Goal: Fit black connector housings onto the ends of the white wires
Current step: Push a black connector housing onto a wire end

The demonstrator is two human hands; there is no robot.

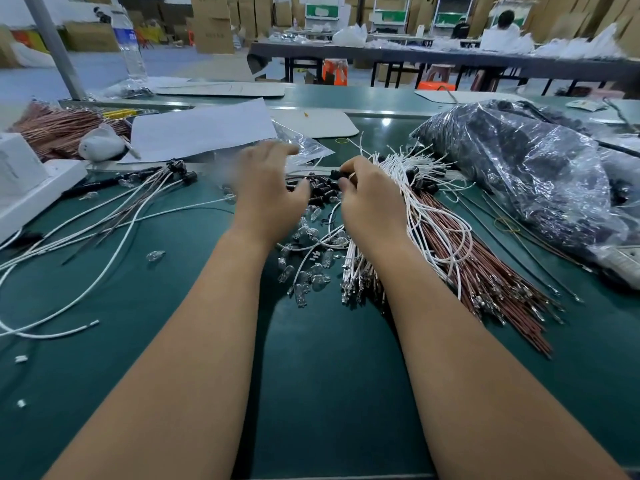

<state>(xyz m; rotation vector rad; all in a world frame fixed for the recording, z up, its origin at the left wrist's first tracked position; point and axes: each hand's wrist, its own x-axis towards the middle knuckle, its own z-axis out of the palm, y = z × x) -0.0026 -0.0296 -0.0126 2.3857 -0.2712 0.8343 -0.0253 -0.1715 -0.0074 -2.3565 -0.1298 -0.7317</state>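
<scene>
My right hand (370,199) pinches a small black plastic connector housing (338,175) between thumb and curled fingers, with the end of a thin white wire (352,176) at its side; whether the wire is seated in it I cannot tell. My left hand (268,188) is blurred, fingers spread and relaxed, holding nothing, hovering above the green bench mat (332,358) just left of the housing.

Between my two hands lies a small heap of loose black housings (323,191), and nearer to me a scatter of small clear glass wedge bulbs (304,268). Under and beside my right wrist runs the big bundle of white wires (415,209), mixed with reddish-brown wires (485,271) whose metal terminals fan out toward me; several white ends at the far side already carry black housings.

To the left, a few long white and brown leads (114,223) with black sockets on their far ends trail across the mat. Beyond my left hand lies a white sheet of paper (201,129) over a clear plastic bag (301,140). At the far right sits a large crinkled clear bag full of dark parts (519,168). At the left edge stands a white box (27,181), behind it a bundle of copper-coloured wires (59,129), and a clear water bottle (131,46) stands further back
</scene>
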